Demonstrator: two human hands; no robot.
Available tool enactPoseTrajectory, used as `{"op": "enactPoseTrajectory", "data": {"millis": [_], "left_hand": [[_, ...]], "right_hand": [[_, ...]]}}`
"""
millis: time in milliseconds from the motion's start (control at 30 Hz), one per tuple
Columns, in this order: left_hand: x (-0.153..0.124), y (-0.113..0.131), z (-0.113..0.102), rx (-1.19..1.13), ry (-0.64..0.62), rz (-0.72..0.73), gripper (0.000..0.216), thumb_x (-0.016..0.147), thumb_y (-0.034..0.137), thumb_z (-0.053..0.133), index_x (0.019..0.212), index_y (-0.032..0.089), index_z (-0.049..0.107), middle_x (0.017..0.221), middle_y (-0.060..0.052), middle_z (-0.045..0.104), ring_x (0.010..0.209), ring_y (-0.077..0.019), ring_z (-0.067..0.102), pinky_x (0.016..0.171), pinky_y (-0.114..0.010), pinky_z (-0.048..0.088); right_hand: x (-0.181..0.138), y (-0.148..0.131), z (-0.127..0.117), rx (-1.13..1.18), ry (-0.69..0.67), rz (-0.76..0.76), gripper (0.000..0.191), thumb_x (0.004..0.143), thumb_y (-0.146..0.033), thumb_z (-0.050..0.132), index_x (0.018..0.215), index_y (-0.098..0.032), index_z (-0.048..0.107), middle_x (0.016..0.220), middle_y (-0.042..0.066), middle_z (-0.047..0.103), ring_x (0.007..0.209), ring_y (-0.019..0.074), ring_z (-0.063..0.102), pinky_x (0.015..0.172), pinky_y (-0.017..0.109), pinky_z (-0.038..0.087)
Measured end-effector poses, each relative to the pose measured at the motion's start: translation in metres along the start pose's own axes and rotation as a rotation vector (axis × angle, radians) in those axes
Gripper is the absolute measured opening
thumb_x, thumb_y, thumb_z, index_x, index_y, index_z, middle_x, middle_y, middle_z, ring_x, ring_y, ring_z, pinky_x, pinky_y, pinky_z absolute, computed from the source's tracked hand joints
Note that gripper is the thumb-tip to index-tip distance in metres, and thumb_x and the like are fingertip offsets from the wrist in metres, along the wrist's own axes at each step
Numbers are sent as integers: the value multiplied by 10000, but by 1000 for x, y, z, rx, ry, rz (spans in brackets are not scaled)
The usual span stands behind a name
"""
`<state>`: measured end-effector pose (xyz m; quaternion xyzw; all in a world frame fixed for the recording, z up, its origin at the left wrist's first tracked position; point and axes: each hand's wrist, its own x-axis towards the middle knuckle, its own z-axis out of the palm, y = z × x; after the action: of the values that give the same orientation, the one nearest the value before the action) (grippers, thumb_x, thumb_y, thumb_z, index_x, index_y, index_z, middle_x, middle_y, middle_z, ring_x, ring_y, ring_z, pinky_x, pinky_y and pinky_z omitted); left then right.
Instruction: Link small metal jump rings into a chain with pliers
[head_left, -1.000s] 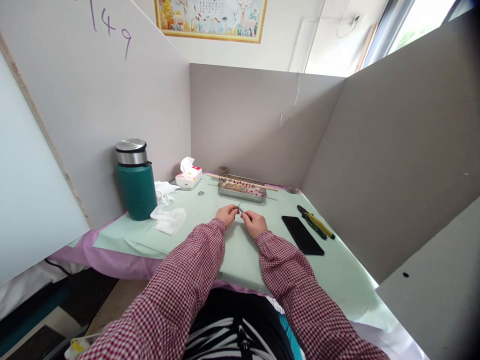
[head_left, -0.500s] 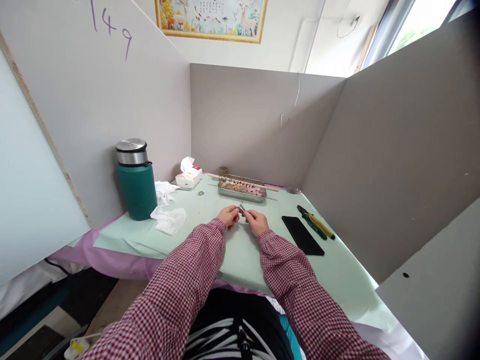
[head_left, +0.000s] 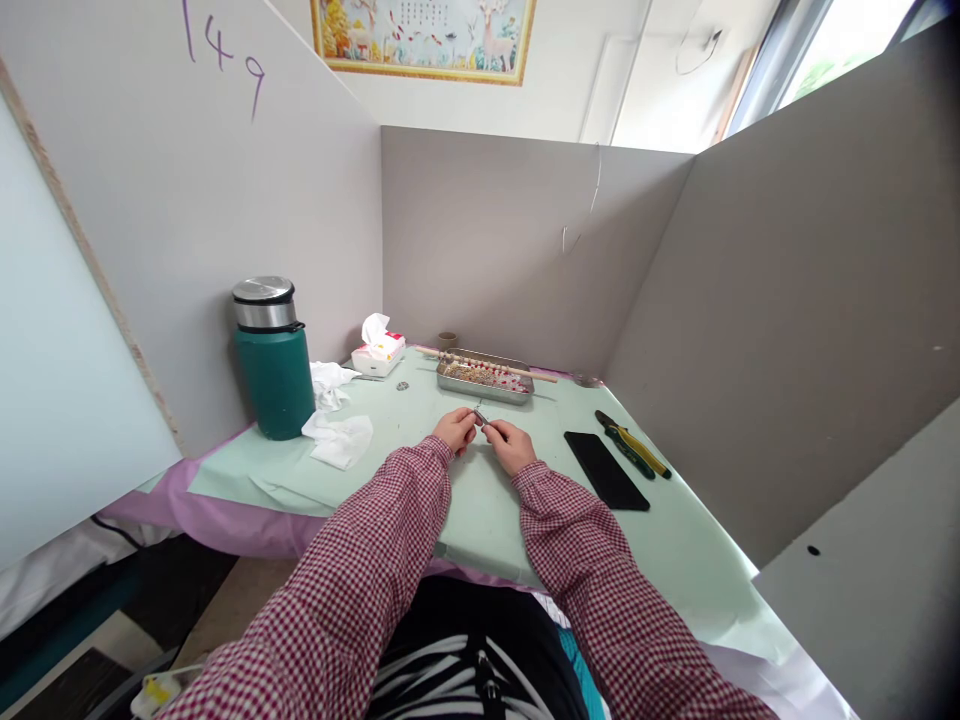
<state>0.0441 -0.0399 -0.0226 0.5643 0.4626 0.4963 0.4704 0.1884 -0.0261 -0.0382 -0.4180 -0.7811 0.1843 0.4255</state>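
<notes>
While both hands (head_left: 484, 438) pinch a small metal piece (head_left: 481, 416), tray (head_left: 484, 390) lies at twelve, phone (head_left: 606, 469) and pliers (head_left: 631, 444) at three.

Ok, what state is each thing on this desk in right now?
Green flask with steel lid: upright, closed.
Small metal piece: pinched between left hand and right hand.
Steel tray of beads: filled, stick across it.
Black phone: flat, screen dark.
Yellow-green pliers: lying unused.
Tissue pack: open.
</notes>
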Motion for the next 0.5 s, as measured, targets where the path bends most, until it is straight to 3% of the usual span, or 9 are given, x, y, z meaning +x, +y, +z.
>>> {"op": "enactPoseTrajectory", "data": {"millis": [500], "left_hand": [[-1,-2,-1,251,91,5,237,791,274,374,827,136,564,399,76,385,253,-49,315,302,-179,240]], "right_hand": [[-1,5,3,-135,23,-67,316,820,-389,399,846,-204,653,783,23,635,724,145,549,660,227,386]]}}
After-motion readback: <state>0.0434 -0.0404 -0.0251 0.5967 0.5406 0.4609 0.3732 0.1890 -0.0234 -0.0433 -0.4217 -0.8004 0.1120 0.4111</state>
